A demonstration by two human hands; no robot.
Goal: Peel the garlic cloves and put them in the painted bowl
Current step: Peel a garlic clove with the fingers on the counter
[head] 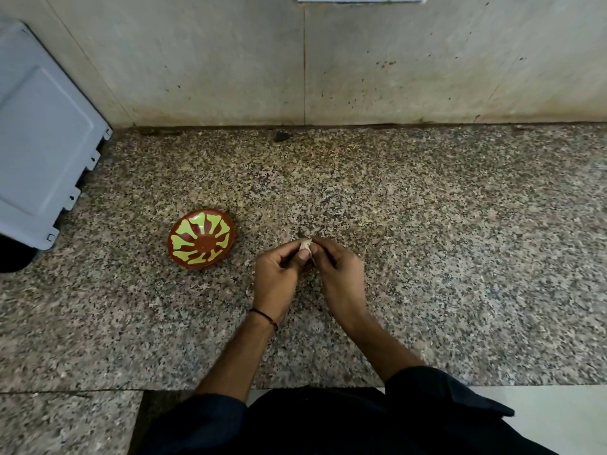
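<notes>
Both the left hand (279, 274) and the right hand (338, 274) are pinched on one garlic clove (305, 246) above the middle of the counter (427, 257), and, its skin seemingly only part-loosened, it could be squeezed free and dropped short of the painted bowl (201, 243) nearer the left edge.

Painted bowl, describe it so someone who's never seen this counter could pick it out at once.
Start at the speckled granite counter. Near its left side, just right of the grey panel, sits the painted bowl. It is the only round, coloured thing there: red-brown with yellow-green shapes fanning out from its middle.
</notes>
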